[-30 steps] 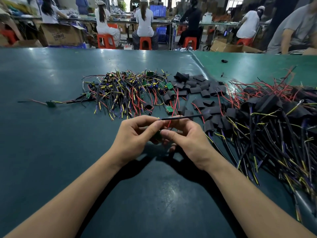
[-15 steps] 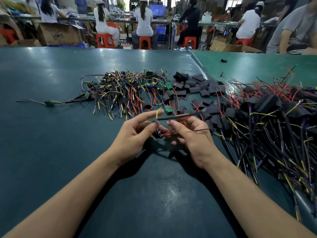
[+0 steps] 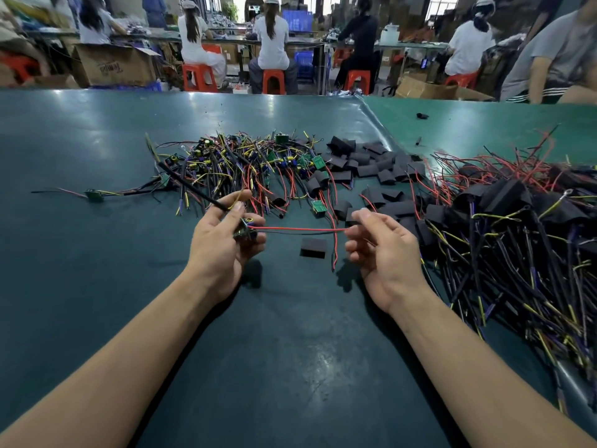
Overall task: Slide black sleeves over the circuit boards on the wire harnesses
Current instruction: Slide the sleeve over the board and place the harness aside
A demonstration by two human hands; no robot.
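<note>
The left hand (image 3: 223, 234) pinches the circuit board (image 3: 245, 232); the right hand (image 3: 376, 244), at three o'clock, pinches its wires (image 3: 300, 229) taut. That likely straightens them for threading the sleeve (image 3: 313, 248) lying between on the table (image 3: 97, 286).

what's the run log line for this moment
left hand: holds board | right hand: pinches red wire | sleeve: loose on table, not on board

Bench (image 3: 97, 286): unsleeved harness pile (image 3: 239, 166) far centre-left, loose sleeves (image 3: 365, 166) just right of it, finished harness heap (image 3: 517, 227) far right. One sleeve (image 3: 313, 248) lies alone between left hand (image 3: 223, 240) and right hand (image 3: 384, 250).
</note>
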